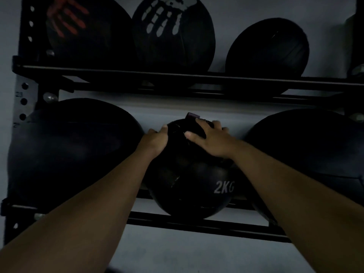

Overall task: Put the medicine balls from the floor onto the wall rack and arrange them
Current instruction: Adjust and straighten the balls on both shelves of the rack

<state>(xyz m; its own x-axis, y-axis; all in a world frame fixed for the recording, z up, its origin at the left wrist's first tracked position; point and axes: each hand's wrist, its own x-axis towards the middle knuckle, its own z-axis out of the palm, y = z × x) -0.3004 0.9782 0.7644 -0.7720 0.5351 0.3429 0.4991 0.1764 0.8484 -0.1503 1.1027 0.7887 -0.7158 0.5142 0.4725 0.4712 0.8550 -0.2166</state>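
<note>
Both forearms reach up from bottom of frame. Left hand (155,139) presses upper left side of 2KG medicine ball (189,174), fingers curled over it; right hand (210,137) lies spread on its top right. Ball sits on lower rails of wall rack (197,223), between large dark ball (74,150) at left and another large ball (307,152) at right. Upper shelf carries three balls: red handprint ball (84,30), white handprint ball (173,32), plain ball (267,50) well apart. Scene dim.
</note>
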